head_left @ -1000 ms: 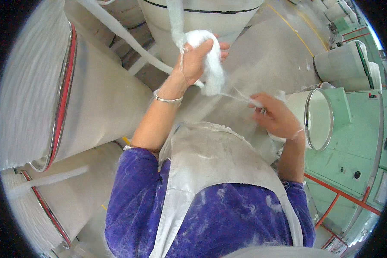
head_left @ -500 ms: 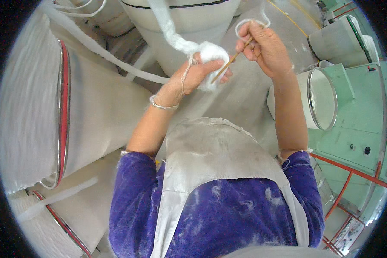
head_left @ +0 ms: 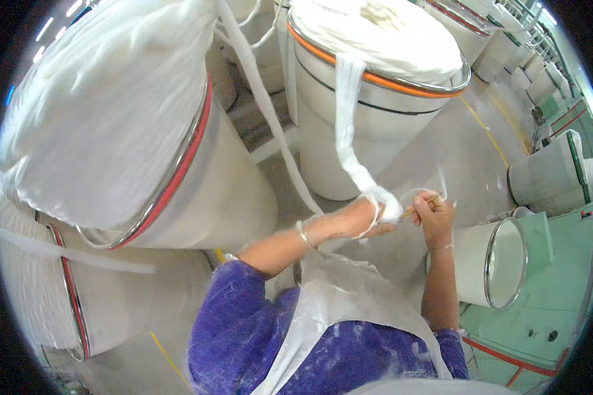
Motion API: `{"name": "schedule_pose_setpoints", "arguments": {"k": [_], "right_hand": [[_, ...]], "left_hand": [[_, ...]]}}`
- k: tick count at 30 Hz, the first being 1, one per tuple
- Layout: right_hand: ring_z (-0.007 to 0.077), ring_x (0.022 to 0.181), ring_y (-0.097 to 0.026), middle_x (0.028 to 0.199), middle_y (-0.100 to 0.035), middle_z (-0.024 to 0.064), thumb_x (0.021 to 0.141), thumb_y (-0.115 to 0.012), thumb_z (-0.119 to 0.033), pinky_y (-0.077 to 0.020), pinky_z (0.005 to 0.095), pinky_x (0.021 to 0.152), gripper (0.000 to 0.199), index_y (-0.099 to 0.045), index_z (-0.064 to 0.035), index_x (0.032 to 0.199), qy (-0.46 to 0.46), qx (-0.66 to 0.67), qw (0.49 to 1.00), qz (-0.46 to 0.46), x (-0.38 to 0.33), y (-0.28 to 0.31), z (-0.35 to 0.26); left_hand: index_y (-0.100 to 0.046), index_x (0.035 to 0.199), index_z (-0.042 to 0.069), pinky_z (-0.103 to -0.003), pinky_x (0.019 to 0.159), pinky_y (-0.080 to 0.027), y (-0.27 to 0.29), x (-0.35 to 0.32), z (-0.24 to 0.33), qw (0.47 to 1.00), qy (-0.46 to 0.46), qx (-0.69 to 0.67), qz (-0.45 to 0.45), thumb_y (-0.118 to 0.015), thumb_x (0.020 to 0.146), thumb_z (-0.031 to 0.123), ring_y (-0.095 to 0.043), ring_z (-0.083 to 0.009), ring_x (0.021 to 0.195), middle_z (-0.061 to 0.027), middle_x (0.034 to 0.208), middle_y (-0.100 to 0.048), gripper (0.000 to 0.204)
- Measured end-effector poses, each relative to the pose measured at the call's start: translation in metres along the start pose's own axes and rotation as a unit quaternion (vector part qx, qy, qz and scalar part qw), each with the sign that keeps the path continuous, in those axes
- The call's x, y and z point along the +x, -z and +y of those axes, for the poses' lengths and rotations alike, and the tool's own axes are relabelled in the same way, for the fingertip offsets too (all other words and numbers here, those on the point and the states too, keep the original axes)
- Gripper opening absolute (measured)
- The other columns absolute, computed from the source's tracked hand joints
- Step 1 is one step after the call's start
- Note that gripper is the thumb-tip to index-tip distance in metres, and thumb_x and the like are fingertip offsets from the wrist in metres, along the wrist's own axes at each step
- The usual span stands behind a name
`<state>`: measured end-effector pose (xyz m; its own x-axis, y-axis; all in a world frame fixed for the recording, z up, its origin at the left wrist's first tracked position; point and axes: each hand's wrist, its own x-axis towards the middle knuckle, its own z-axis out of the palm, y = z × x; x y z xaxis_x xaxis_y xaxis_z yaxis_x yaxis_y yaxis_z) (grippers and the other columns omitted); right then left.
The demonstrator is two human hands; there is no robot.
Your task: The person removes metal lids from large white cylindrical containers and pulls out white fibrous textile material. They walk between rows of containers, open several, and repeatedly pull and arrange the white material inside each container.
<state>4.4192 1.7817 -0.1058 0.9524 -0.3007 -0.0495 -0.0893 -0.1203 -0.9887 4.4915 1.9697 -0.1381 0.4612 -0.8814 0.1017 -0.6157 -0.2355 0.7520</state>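
Note:
My left hand (head_left: 366,218) is closed round the lower end of a thick, soft white fibre sliver (head_left: 346,141). That sliver hangs down from the orange-rimmed can (head_left: 323,105) and bunches up at my fingers. Close beside it, my right hand (head_left: 436,216) pinches a thin wooden stick (head_left: 408,212), whose tip points at the bunched fibre. A thin white strand (head_left: 443,181) loops about my right fingers. Loose yarn also hangs round my left hand and wrist.
At the left stands a large red-rimmed can (head_left: 237,184) heaped with white fibre, with another red-rimmed can (head_left: 138,283) below it. A second sliver (head_left: 270,112) trails between the cans. At the right are an open white can (head_left: 471,253) and a green machine casing (head_left: 507,329).
The view has tilted up, bringing the orange-rimmed can's top into sight. My hands still hold the sliver and the stick, closer together, with less of the stick showing.

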Motion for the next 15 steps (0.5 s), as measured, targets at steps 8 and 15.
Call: {"name": "schedule_pose_setpoints", "arguments": {"k": [8,15], "right_hand": [[0.0046,0.062,-0.052,0.069,-0.061,-0.0008,0.086,-0.063,-0.017,-0.0406,0.0219,0.056,0.017,-0.066,-0.0024,0.079,0.025,-0.094,0.995,0.001,-0.005,-0.005,0.011],[0.006,0.054,-0.049,0.064,-0.058,0.0005,0.088,-0.062,-0.02,-0.0368,0.0209,0.049,0.02,-0.063,-0.0027,0.077,0.014,-0.083,0.996,0.001,0.004,-0.004,0.026]], "left_hand": [[-0.057,0.09,-0.001,-0.043,0.068,-0.047,-0.002,-0.015,-0.016,0.997,0.017,0.073,-0.014,-0.058,0.078,0.005,-0.058,-0.036,0.073,-0.0179,0.077,-0.06,0.013],[-0.056,0.095,-0.006,-0.042,0.075,-0.048,-0.022,0.003,-0.01,0.991,0.108,0.08,-0.014,-0.059,0.072,-0.001,-0.06,-0.0365,0.084,-0.0226,0.089,-0.061,0.024]]}}
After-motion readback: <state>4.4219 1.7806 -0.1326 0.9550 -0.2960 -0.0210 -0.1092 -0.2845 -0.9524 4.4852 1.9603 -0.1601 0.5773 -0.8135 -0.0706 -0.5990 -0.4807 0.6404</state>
